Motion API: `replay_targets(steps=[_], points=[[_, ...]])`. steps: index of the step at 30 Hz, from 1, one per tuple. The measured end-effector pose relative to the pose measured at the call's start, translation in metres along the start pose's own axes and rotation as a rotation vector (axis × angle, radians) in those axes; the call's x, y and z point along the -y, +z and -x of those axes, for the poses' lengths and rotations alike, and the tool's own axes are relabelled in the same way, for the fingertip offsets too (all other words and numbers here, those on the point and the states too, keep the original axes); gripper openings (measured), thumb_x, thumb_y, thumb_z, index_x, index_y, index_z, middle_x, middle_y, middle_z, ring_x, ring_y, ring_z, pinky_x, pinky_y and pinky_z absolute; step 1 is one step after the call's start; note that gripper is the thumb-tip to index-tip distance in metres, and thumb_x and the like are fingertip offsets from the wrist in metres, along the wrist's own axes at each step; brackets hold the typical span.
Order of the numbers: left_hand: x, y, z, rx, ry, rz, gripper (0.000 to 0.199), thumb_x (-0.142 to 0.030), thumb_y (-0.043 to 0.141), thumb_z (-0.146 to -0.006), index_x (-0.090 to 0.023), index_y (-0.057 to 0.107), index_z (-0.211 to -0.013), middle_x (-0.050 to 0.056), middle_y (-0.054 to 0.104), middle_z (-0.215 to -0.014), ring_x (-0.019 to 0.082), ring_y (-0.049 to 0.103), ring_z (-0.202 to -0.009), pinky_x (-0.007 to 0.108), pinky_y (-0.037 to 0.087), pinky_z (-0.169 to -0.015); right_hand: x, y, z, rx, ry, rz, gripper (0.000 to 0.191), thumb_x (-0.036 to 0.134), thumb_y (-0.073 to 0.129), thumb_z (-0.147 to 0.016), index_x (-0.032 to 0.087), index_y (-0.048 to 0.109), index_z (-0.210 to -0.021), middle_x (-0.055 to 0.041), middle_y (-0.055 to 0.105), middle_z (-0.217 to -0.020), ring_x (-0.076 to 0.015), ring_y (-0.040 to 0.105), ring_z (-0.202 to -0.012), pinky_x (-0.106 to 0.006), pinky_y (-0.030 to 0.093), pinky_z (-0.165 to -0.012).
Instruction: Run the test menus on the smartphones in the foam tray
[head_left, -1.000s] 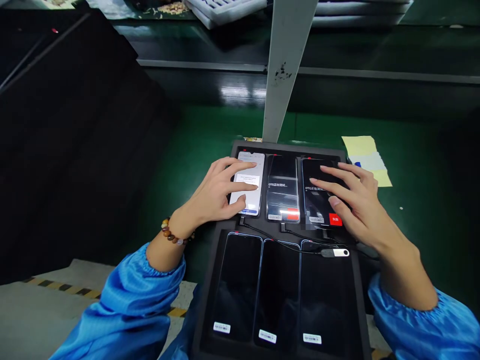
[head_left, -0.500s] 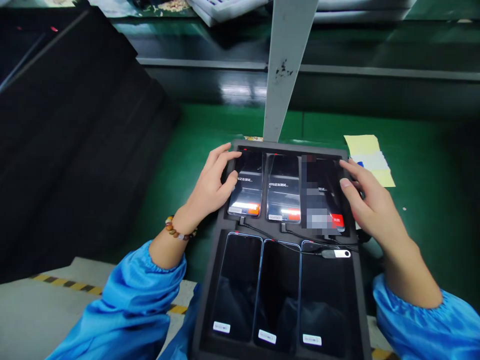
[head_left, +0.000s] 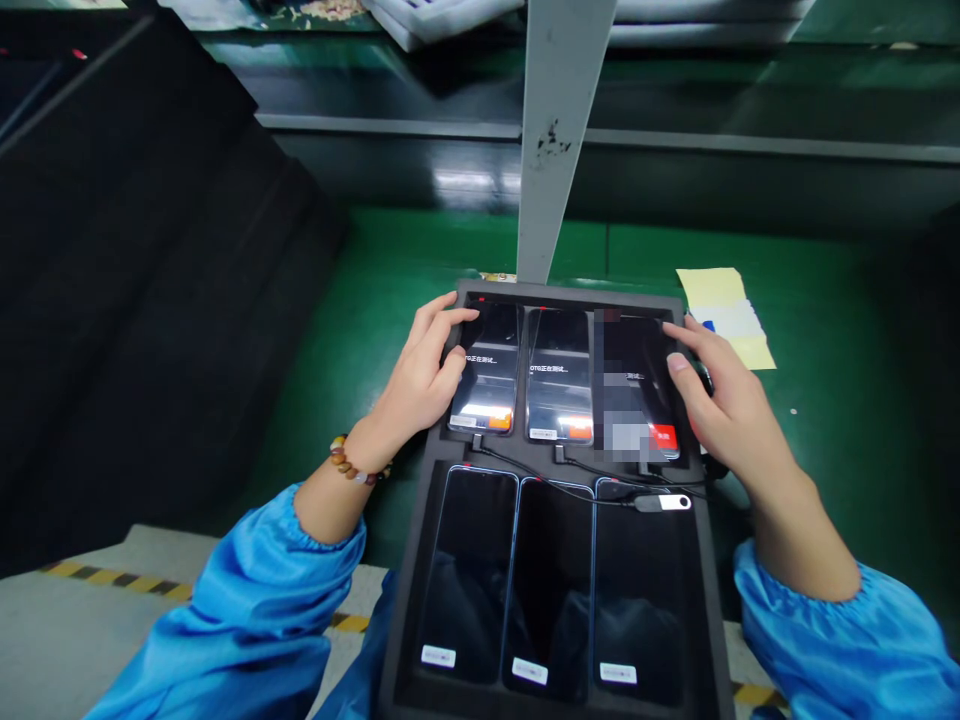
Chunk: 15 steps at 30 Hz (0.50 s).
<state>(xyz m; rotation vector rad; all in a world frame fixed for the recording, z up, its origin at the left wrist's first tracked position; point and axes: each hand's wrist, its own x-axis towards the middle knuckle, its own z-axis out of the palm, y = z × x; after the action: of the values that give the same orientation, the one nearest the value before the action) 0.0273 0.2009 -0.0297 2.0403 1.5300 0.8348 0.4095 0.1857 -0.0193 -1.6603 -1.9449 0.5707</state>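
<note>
A black foam tray point(head_left: 712, 600) holds two rows of smartphones. In the upper row, a left phone point(head_left: 484, 385), a middle phone point(head_left: 559, 400) and a right phone point(head_left: 651, 400) have lit screens with white text and orange or red buttons. My left hand point(head_left: 420, 375) lies at the tray's upper left edge, index finger and thumb spread over the left phone's side. Fingers apart, my right hand point(head_left: 724, 400) touches the right phone's outer edge; its lower fingers are hidden. Black cables point(head_left: 525, 467) plug into the upper phones. One ends in a white USB stick point(head_left: 673, 503).
Dark-screened phones point(head_left: 472, 570) with white labels fill the lower row. Beyond the tray rises a grey metal post point(head_left: 559, 140). Yellow and white paper point(head_left: 731, 310) lies on the green surface at right. Stacked black foam trays point(head_left: 150, 260) stand at left.
The whole view has shifted slightly, so the tray and both hands appear a little further left. Both hands keep nearly the same places on the upper phones.
</note>
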Motion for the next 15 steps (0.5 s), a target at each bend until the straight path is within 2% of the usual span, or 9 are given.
replay_targets(steps=[7, 15], points=[[-0.0016, 0.0003, 0.0002, -0.011, 0.005, -0.019, 0.046, -0.015, 0.047, -0.100, -0.021, 0.057, -0.145, 0.015, 0.045, -0.166, 0.031, 0.039, -0.161, 0.060, 0.036, -0.135, 0.0002, 0.0017, -0.0007, -0.017, 0.002, -0.005, 0.052, 0.054, 0.047, -0.110, 0.029, 0.058, -0.155, -0.0118, 0.051, -0.169, -0.0323, 0.044, -0.160, -0.059, 0.035, -0.133], [-0.0008, 0.0003, -0.0006, -0.008, 0.012, -0.021, 0.047, -0.014, 0.047, -0.099, -0.022, 0.057, -0.145, 0.014, 0.044, -0.167, 0.030, 0.040, -0.161, 0.060, 0.037, -0.134, 0.0009, 0.0019, -0.0012, -0.023, -0.004, 0.002, 0.053, 0.055, 0.047, -0.110, 0.027, 0.059, -0.154, -0.0139, 0.051, -0.168, -0.0322, 0.044, -0.160, -0.059, 0.035, -0.132]])
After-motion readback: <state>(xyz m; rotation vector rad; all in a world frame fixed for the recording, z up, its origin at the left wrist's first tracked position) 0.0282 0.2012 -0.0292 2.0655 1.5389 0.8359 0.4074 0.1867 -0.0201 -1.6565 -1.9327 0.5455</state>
